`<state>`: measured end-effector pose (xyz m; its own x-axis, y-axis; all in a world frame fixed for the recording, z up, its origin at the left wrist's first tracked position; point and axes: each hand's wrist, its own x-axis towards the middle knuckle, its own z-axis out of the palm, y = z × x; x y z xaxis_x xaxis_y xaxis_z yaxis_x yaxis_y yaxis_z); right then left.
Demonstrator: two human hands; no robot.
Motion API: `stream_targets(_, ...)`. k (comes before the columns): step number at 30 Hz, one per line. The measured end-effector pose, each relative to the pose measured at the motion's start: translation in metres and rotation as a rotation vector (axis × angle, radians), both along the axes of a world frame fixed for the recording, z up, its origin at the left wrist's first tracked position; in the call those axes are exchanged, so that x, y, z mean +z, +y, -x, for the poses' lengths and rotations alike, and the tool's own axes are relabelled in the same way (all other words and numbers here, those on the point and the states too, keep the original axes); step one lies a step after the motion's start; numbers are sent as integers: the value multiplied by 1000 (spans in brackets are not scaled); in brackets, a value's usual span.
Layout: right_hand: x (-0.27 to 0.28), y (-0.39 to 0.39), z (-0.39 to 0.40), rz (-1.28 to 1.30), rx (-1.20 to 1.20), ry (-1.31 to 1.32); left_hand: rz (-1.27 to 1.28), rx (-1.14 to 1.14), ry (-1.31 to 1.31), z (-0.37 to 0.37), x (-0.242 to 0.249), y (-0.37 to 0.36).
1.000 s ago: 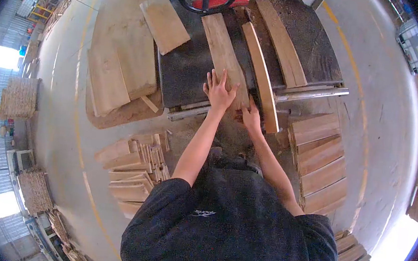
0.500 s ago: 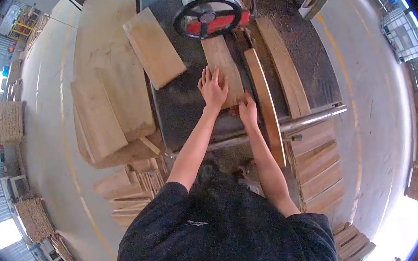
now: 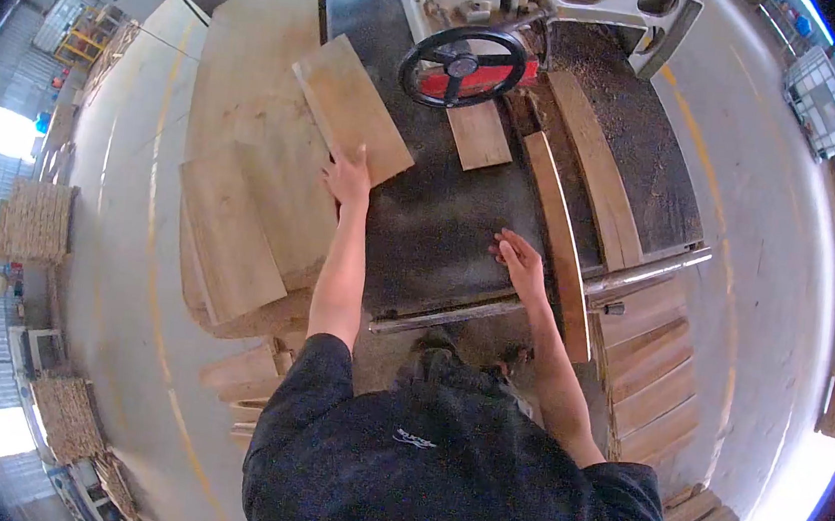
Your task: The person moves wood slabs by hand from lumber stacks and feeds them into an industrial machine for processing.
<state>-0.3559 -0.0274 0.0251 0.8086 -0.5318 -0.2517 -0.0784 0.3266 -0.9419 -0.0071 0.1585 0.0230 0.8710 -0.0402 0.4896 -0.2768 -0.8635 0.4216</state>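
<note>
Seemingly at pick-up step: left hand (image 3: pixel 348 180), fingers spread, touches wide board (image 3: pixel 351 98) across black table (image 3: pixel 429 247)'s left edge; right hand (image 3: pixel 525 271) empty, fingers loosely curled. Lifting calls for firm edge grip.

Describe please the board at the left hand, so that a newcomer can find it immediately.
Look for the black tabletop with the spoked handwheel over it. Along its left edge, a wide, flat board lies slantwise, partly over the pale wooden surface beside it. Unlike its neighbours, this one has the left hand at its near end.
</note>
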Motion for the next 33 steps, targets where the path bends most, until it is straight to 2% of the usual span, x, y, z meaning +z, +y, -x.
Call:
stream_targets(1, -10, 0, 6, 3, 5, -12, 152, -80, 153, -3, -6, 11)
stream_targets(2, -26, -1, 13, 61, 33, -17, 156, -76, 142, 4, -2, 16)
stream_targets(4, -30, 6, 27, 121, 63, -26, -65, -113, 122, 31, 3, 25)
stream_targets(6, -23, 12, 42, 26, 45, 47, -57, -106, 45, 73, 4, 27)
stream_targets(7, -22, 14, 50, 30, 57, 40, -56, -109, -29, 96, 3, 27)
stream_targets(9, -31, 23, 69, 129, 114, 162, -54, -87, 17, 154, 12, 29)
stream_targets(10, -16, 34, 80, -54, 88, 122, 32, -139, 41, 178, 5, 35)
stream_targets(11, -14, 40, 93, -62, 87, 120, 3, -102, 65, 210, 7, 36)
stream_targets(14, 2, 49, 123, 437, 302, 265, 25, -139, 96, 293, 12, 42)
stream_targets(15, 20, 52, 131, 433, 300, 264, 34, -148, 126, 318, 13, 41)
stream_targets(17, 44, 58, 144, 1123, 135, -59, 44, -174, 145, 357, 13, 37)
stream_targets(18, 45, 57, 148, 1081, 254, -51, 58, -197, 164, 369, 13, 33)
stream_targets(19, 45, 59, 152, 1077, 256, -54, 54, -194, 163, 377, 13, 27)
stream_targets(21, 48, 63, 158, 1222, 414, 26, 8, -196, 166, 386, 12, 13)
stream_targets(25, 50, 68, 161, 1391, 405, 185, -43, -229, 149, 377, 13, -19)
stream_targets(27, 50, 65, 157, 1480, 320, 329, -10, -243, 155, 367, 14, -33)
stream_targets(28, 48, 62, 152, 1491, 319, 331, -3, -264, 165, 361, 15, -41)
stream_targets(30, 42, 50, 137, 1468, 326, 518, 26, -296, 170, 348, 8, -60)
stream_targets(33, 39, 40, 111, 1402, 275, 525, 59, -275, 154, 319, 6, -83)
